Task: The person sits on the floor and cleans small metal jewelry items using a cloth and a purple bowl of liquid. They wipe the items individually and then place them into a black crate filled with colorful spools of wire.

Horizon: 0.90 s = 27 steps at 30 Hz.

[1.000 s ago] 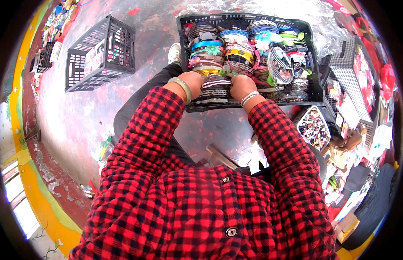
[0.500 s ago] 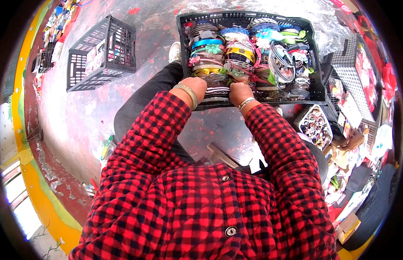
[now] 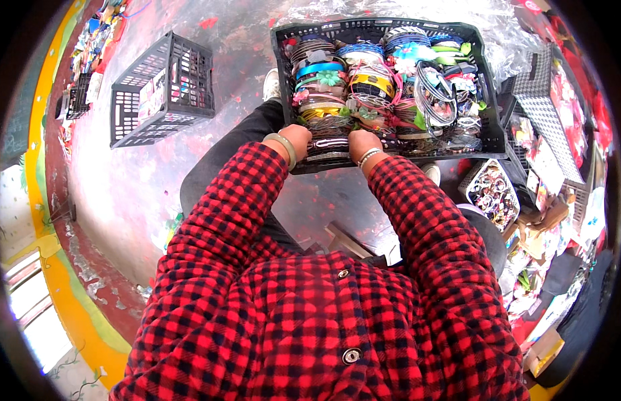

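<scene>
A large black plastic crate [image 3: 492, 107] lies ahead of me, filled with rows of headbands in many colours, some with flowers and bows. At its near left side, my left hand [image 3: 298, 142] and my right hand [image 3: 364, 144] are closed at the two ends of a bunch of dark headbands [image 3: 330, 144], one with white stripes. My fingertips are mostly hidden behind my knuckles. Just beyond lie yellow headbands [image 3: 323, 113] and a turquoise headband [image 3: 321, 67]. A coil of grey bands [image 3: 436, 95] rests on top further right.
An upturned-looking black crate [image 3: 190, 79] stands on the floor at left. On the right are a white basket of small items [image 3: 491, 190], a checkered box [image 3: 541, 100] and heaped goods. My legs flank the space below the crate.
My two hands have drawn slightly closer together at the crate's near side. The striped headband between them looks bunched narrower. The whole view has shifted a little.
</scene>
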Available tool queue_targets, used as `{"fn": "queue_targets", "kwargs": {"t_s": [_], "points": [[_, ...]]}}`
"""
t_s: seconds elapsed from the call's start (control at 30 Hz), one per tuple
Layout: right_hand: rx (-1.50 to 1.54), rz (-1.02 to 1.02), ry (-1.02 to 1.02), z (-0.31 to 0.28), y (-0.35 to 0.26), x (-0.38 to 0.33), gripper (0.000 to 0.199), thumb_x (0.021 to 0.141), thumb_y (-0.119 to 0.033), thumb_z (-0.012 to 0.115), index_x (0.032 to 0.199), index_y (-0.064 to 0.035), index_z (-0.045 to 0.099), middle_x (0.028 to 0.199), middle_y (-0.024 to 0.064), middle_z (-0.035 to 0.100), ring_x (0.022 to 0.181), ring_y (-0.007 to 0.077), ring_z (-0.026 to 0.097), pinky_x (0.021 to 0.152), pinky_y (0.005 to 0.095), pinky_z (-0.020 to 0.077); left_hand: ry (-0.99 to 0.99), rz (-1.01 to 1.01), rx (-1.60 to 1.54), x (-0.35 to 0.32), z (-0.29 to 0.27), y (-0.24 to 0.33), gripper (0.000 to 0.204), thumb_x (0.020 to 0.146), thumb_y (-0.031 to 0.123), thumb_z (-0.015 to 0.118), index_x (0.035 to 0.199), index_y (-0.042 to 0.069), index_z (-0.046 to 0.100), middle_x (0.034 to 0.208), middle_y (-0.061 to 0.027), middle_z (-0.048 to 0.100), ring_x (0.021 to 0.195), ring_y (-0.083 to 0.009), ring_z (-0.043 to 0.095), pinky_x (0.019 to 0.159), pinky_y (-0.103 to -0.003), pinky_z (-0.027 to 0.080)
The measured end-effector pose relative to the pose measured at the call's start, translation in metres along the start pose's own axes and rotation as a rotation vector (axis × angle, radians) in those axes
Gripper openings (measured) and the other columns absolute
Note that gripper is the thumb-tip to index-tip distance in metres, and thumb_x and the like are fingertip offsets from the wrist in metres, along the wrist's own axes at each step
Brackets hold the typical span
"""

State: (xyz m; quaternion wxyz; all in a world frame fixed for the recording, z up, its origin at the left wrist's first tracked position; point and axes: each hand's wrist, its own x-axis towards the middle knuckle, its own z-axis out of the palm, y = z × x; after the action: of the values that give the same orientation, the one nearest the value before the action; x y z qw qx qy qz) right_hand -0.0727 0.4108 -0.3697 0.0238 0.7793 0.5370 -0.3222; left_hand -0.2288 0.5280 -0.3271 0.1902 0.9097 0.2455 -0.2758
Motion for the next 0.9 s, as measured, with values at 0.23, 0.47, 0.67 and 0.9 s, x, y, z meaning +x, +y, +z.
{"fn": "queue_targets", "kwargs": {"t_s": [0.23, 0.47, 0.67, 0.9], "points": [[-0.03, 0.021, -0.106, -0.026, 0.0, -0.001, 0.023, 0.073, -0.01, 0.054, 0.093, -0.0027, 0.064, 0.098, 0.0186, 0.062, 0.092, 0.0295, 0.061, 0.078, 0.0377, 0.0487, 0.017, -0.01, -0.021, 0.009, 0.008, 0.005, 0.02, 0.065, 0.007, 0.058, 0.083, 0.007, 0.065, 0.079, -0.0185, 0.061, 0.081, -0.0342, 0.06, 0.074, -0.039, 0.048], [-0.059, -0.081, -0.076, -0.039, -0.01, -0.005, 0.02, 0.074, -0.008, 0.053, 0.089, -0.0031, 0.065, 0.095, 0.0186, 0.062, 0.09, 0.0312, 0.061, 0.076, 0.0387, 0.0489, -0.073, -0.043, 0.047, 0.024, 0.028, 0.01, 0.02, 0.068, 0.006, 0.055, 0.084, 0.007, 0.067, 0.084, -0.018, 0.063, 0.086, -0.0336, 0.06, 0.076, -0.039, 0.049], [-0.045, -0.101, -0.04, -0.034, -0.008, -0.005, 0.018, 0.073, -0.006, 0.053, 0.086, -0.002, 0.066, 0.091, 0.0194, 0.062, 0.086, 0.0323, 0.061, 0.074, 0.0386, 0.0496, -0.1, -0.102, 0.027, 0.023, 0.015, 0.025, 0.02, 0.072, 0.005, 0.054, 0.087, 0.004, 0.066, 0.089, -0.0195, 0.062, 0.089, -0.0331, 0.06, 0.077, -0.038, 0.048], [-0.018, -0.178, -0.035, -0.023, -0.002, 0.003, 0.016, 0.071, -0.005, 0.053, 0.08, -0.0004, 0.066, 0.085, 0.0209, 0.062, 0.083, 0.0335, 0.061, 0.073, 0.039, 0.0496, -0.2, -0.128, 0.085, 0.022, 0.015, 0.02, 0.021, 0.073, 0.006, 0.054, 0.091, 0.003, 0.065, 0.092, -0.0199, 0.062, 0.09, -0.0324, 0.06, 0.078, -0.037, 0.049]]}}
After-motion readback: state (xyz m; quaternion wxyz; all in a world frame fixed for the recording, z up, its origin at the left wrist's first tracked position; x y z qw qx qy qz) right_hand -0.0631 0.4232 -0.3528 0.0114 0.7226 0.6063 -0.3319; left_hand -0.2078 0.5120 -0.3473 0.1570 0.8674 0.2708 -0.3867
